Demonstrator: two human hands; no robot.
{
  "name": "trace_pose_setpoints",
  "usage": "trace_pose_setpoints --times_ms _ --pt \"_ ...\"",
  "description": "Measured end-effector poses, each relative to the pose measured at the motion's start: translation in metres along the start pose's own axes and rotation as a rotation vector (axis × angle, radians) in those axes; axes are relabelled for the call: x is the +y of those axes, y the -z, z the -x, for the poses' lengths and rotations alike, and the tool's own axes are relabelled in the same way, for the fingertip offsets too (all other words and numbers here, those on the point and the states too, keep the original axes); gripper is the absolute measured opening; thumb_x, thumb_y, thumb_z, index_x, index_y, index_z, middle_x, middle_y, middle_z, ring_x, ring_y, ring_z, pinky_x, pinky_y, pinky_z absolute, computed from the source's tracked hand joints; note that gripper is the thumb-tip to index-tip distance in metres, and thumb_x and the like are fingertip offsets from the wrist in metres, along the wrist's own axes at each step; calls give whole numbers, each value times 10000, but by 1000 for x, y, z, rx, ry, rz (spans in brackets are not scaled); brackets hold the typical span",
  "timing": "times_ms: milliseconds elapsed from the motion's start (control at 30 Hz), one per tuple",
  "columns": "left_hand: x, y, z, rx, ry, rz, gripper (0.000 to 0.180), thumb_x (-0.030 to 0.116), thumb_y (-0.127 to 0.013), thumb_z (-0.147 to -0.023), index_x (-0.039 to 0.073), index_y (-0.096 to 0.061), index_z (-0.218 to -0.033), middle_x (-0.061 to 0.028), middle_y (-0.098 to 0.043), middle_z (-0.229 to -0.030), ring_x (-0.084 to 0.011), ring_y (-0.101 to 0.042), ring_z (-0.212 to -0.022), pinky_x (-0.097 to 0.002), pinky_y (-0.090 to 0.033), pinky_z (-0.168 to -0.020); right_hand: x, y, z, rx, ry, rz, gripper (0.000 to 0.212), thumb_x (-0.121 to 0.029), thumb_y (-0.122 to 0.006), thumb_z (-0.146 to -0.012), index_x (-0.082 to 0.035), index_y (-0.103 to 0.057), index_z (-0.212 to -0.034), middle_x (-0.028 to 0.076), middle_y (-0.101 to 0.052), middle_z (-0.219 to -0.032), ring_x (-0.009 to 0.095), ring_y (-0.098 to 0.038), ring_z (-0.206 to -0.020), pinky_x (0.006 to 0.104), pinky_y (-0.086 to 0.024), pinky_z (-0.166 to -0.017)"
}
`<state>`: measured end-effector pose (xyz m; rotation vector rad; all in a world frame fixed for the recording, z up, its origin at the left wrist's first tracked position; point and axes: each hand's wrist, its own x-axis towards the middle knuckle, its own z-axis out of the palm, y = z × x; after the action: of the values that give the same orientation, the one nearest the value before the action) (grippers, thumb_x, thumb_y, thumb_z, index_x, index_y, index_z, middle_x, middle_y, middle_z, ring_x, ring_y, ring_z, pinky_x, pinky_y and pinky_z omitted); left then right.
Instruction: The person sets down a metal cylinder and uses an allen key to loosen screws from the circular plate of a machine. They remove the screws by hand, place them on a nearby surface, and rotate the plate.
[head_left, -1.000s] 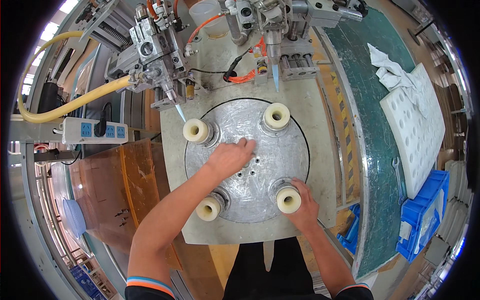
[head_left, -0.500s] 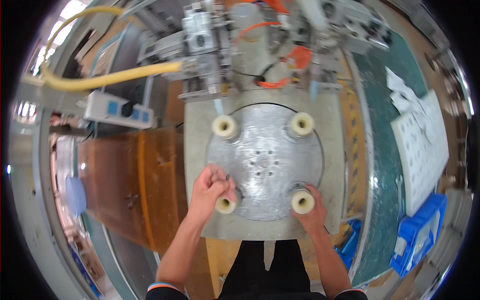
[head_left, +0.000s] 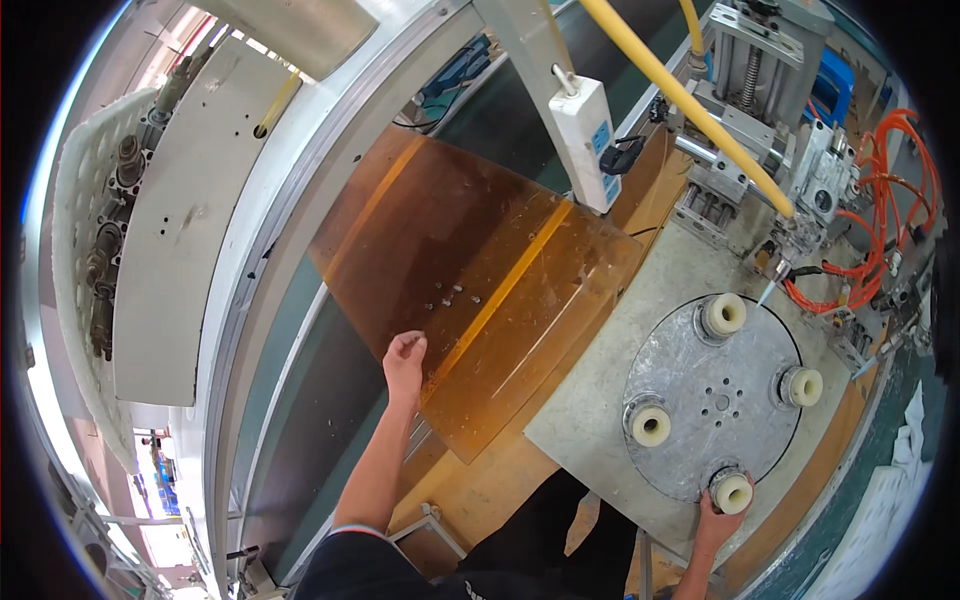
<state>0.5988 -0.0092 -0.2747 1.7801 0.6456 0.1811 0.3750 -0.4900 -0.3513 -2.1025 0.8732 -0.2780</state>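
My left hand hovers over the near edge of an amber sheet, its fingertips drawn together. Whatever they pinch, if anything, is too small to make out. Several small metal pieces lie on the sheet just beyond that hand. My right hand curls round a cream plastic sleeve with a hole through its middle. This sleeve stands at the near edge of a round metal turntable. Three like it stand spaced about the disc, among them a left sleeve.
Beyond the turntable is a slide mechanism with a yellow hose and orange tubes. A white power strip hangs near the amber sheet. Dark green conveyor belt runs under the sheet. White sheets lie at the far right.
The view has swung left. My left hand has left the near-left sleeve on the turntable and moved out over the amber sheet. My right hand stays on its sleeve.
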Motion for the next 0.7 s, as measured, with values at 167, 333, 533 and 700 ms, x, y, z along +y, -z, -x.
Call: trace_pose_setpoints --times_ms 167,333,533,700 --pt "-25 -16 -31 156 -209 -321 130 93 -646 -830 39 -661 -946 7 -575 -826 -78 -517 -755 -225 -433 -730 1 1 -3 -5 32 64 797 36 -746 -561 -29 -433 -1291 146 -505 -1260 305 -485 -1167 370 -373 -1003" --pt "-22 -14 -36 109 -220 -510 236 73 -640 -825 31 -626 -1056 11 -587 -838 -75 -519 -740 -224 -441 -710 -2 -1 -2 21 37 30 769 21 -746 -572 -31 -446 -1279 141 -513 -1244 304 -491 -1156 363 -379 -994" --pt "3 -41 37 53 -305 -356 401 48 -581 -854 6 -484 -1241 -43 -553 -988 -95 -525 -862 -234 -446 -796 1 1 0 -17 -92 -84 795 -57 -790 -541 -73 -463 -1266 106 -541 -1191 253 -536 -1089 341 -418 -947" --pt "4 -140 157 -832 -315 -388 595 52 -710 -718 25 -468 -1261 -131 -510 -1185 -242 -505 -1100 -336 -411 -946 1 -2 -4 14 -16 2 792 -102 -822 -538 -102 -464 -1244 104 -558 -1202 278 -552 -1105 354 -463 -915"
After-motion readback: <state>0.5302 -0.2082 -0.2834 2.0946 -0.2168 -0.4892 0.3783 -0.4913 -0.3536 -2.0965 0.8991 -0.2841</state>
